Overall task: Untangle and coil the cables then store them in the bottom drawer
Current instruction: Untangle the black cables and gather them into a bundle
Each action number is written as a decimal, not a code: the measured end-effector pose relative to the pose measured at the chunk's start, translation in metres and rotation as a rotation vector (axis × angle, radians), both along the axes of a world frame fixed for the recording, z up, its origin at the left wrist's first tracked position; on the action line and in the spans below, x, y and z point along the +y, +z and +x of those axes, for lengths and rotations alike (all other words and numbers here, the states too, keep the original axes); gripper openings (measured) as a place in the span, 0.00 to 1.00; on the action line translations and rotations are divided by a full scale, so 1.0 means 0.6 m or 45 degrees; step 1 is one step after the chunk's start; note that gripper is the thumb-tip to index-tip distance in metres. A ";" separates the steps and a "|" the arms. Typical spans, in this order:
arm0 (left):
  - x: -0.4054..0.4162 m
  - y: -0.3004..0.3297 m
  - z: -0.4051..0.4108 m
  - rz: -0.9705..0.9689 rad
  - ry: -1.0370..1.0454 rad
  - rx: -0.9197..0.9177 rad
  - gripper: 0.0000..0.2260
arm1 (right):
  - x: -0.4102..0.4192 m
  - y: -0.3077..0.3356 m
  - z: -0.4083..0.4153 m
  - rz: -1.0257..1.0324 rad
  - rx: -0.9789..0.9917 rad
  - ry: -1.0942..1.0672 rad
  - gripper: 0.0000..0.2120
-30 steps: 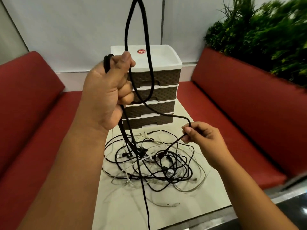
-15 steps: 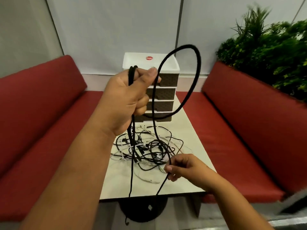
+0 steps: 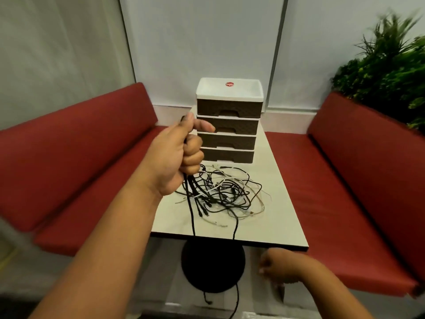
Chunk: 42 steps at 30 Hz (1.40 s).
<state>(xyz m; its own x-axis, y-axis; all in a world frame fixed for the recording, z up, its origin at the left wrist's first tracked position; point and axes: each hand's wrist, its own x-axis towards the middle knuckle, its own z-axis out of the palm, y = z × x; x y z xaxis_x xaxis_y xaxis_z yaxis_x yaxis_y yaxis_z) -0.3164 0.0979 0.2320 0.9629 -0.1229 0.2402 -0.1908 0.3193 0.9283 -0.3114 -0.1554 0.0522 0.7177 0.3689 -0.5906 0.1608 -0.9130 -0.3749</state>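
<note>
Red seats flank the bench (image 3: 282, 217); my left hand (image 3: 177, 157) grips a black cable (image 3: 192, 217) trailing over its near edge, my right hand (image 3: 279, 268) below that edge, too blurred to tell its grip.

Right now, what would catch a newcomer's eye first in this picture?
Probably the left hand, raised mid-frame and gripping a thick black cable that hangs past the table edge. Behind it a tangle of cables, black and white, sprawls on the table in front of a closed four-drawer unit. Red benches flank both sides; the right hand is low and blurred.
</note>
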 end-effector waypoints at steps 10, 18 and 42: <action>-0.050 -0.121 -0.076 0.133 -0.241 0.216 0.16 | 0.093 0.088 0.008 1.370 0.527 -0.726 0.30; -0.040 -0.223 -0.132 0.322 -0.495 0.338 0.16 | 0.161 0.125 0.048 1.811 1.067 -1.072 0.23; -0.033 -0.213 0.031 -0.980 0.200 1.168 0.15 | 0.111 0.077 -0.103 1.388 0.406 -0.465 0.12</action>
